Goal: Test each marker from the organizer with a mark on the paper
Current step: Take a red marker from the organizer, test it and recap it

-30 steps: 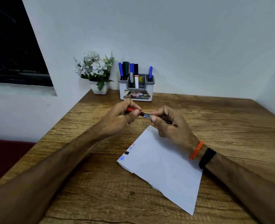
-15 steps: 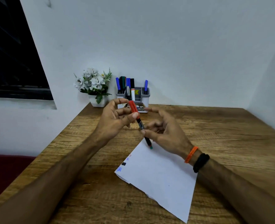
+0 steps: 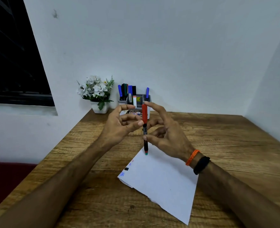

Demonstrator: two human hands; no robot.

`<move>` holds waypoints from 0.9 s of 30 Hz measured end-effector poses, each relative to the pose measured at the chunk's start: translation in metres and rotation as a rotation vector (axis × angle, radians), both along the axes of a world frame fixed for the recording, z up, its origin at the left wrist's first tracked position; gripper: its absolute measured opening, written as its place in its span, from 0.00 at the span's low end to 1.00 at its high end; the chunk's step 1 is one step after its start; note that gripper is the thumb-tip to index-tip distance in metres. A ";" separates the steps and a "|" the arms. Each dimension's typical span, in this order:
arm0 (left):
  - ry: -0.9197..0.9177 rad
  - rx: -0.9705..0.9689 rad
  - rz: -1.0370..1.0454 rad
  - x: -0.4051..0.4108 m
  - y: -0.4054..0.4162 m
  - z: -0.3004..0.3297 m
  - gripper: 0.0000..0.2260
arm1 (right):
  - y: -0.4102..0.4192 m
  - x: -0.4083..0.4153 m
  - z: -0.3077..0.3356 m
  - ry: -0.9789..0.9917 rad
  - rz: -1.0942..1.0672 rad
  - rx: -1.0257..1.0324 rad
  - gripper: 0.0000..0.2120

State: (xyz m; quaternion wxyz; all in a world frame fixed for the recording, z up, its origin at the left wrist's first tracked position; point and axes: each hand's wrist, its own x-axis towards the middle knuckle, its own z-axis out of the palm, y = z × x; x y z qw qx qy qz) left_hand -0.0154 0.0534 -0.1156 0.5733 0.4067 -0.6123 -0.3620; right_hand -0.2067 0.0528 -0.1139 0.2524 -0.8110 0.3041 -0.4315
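A red-capped marker (image 3: 145, 127) with a black barrel stood nearly upright above the far corner of the white paper (image 3: 162, 181), cap uppermost and greenish end lowest, just over the sheet; contact could not be judged. The right hand (image 3: 167, 135) pinched the barrel between thumb and fingers with its index fingertip at the cap top, while the left hand (image 3: 119, 127) touched the cap's base with its thumb, fingers loosely curled. Behind, the grey organizer (image 3: 136, 102) held blue, green and black markers beside a potted flower plant (image 3: 97, 94) on the wooden table (image 3: 234, 145); small marks lay along the paper's left edge.
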 end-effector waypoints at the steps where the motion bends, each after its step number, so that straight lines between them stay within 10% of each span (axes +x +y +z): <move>1: -0.047 0.004 0.024 0.003 -0.002 -0.003 0.30 | -0.002 -0.001 0.000 -0.011 -0.020 -0.003 0.44; 6: -0.788 0.102 0.360 0.022 -0.026 -0.030 0.31 | -0.030 -0.006 0.007 -0.024 -0.106 -0.031 0.44; 11: -1.127 0.210 0.372 0.024 -0.049 -0.045 0.39 | -0.071 -0.001 0.021 -0.028 -0.195 -0.020 0.43; 27: -1.247 0.234 0.345 0.027 -0.056 -0.053 0.39 | -0.185 0.033 0.056 -0.076 -0.427 -0.191 0.46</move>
